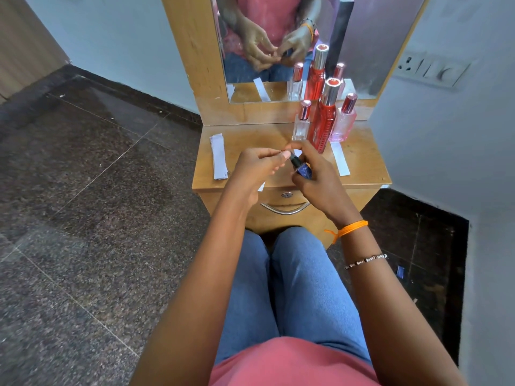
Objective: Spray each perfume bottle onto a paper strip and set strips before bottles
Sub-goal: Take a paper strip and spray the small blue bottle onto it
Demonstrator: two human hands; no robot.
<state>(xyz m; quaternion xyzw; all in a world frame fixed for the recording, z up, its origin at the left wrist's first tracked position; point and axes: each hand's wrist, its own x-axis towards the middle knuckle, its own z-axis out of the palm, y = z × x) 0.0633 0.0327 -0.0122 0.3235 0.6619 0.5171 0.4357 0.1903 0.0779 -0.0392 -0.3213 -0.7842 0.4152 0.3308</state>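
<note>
Hands meet above the front of the desk (239, 140). The right hand (315, 176) is wrapped round a small blue bottle (302, 169), tilted with its dark top toward the left hand (255, 165). The left hand's fingers are pinched together on a paper strip (262, 186), mostly hidden; a white end shows below the palm. At the back of the desk, by the mirror (278, 45), three bottles stand close together: a clear bottle (301, 126), a tall red bottle (323, 123), a pink bottle (344, 123). One strip (340, 158) lies before the pink one. A stack of strips (218, 157) lies at the desk's left edge.
</note>
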